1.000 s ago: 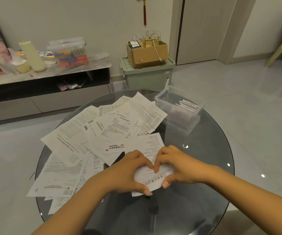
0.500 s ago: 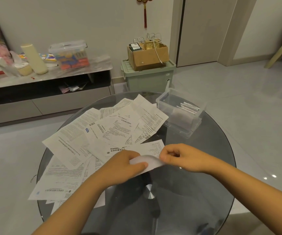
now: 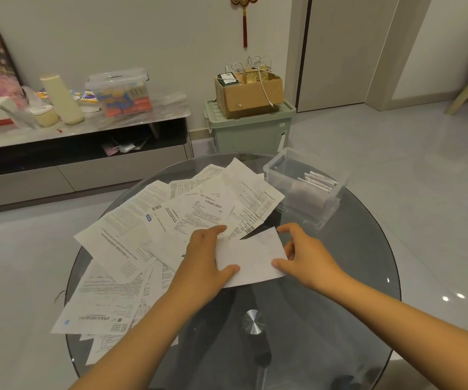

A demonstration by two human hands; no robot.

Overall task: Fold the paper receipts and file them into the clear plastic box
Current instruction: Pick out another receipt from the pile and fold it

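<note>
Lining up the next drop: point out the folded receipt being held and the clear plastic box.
folded receipt [image 3: 251, 256], head view, middle of its blank face between the hands.
clear plastic box [image 3: 279, 166], head view, near-left wall below the rim.

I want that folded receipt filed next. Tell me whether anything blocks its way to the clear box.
Nothing visible does. Both the left hand and the right hand hold the folded receipt. The clear box stands open-topped beyond it to the right, with only bare glass table between them.
</note>
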